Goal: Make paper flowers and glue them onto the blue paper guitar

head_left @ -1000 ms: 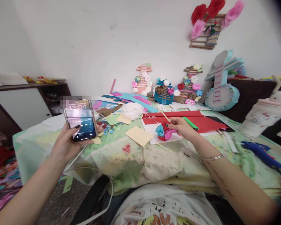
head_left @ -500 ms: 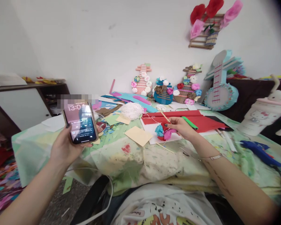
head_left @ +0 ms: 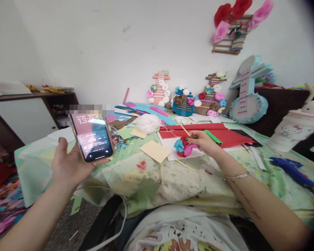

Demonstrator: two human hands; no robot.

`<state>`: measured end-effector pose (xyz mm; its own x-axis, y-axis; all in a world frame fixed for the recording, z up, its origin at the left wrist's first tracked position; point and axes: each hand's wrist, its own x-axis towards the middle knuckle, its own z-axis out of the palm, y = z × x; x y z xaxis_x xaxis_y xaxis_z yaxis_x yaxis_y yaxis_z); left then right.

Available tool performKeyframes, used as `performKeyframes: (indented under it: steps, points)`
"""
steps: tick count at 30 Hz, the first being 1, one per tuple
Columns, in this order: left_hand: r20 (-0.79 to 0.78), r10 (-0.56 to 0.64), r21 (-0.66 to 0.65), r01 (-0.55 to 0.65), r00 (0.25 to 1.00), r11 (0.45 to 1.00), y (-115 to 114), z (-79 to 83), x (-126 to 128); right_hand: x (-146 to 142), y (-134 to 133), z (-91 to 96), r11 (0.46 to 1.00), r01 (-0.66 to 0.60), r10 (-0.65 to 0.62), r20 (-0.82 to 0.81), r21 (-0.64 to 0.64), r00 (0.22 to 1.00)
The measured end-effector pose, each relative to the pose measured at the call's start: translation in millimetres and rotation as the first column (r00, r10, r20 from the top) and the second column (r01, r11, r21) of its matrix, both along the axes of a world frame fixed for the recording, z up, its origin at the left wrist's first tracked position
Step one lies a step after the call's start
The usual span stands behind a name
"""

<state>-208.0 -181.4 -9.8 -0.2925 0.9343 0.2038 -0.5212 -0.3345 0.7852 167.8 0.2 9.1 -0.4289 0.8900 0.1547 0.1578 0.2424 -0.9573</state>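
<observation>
My left hand supports a smartphone with a lit screen, its fingers behind the case and its thumb lifted off to the side. Over the table's front part, my right hand pinches a thin wooden stick that slants up to the left. Crumpled paper flowers in blue, red and magenta sit just below those fingertips; whether the hand also grips them I cannot tell. Under and behind this hand lie red paper and a green utility knife.
A ball of white yarn and a cream paper square lie mid-table. To the right are a blue glue gun and a white tumbler. Decorated cardboard instruments lean at the wall. A white cable hangs in front.
My left thumb has lifted away from the phone's edge and now points up. The phone has shifted slightly right and tilted. My right hand stays nearly the same.
</observation>
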Motion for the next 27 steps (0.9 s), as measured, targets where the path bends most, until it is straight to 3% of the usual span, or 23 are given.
performKeyframes:
  steps: [5,13,27]
  points:
    - [-0.005,-0.194,0.036,0.194,0.981,0.98,2.4,0.2,-1.6,-0.4,0.8,-1.0,1.0,-0.006,0.005,-0.016,-0.008,1.0]
    - [0.025,-0.326,0.063,0.324,0.945,0.944,9.5,-7.3,0.8,-0.7,-0.1,-0.2,1.0,-0.004,0.004,-0.005,0.001,1.0]
    - [0.027,-0.248,0.026,0.247,0.968,0.969,10.4,2.2,27.4,-1.9,-0.3,-0.2,1.0,0.011,-0.011,0.007,0.02,1.0]
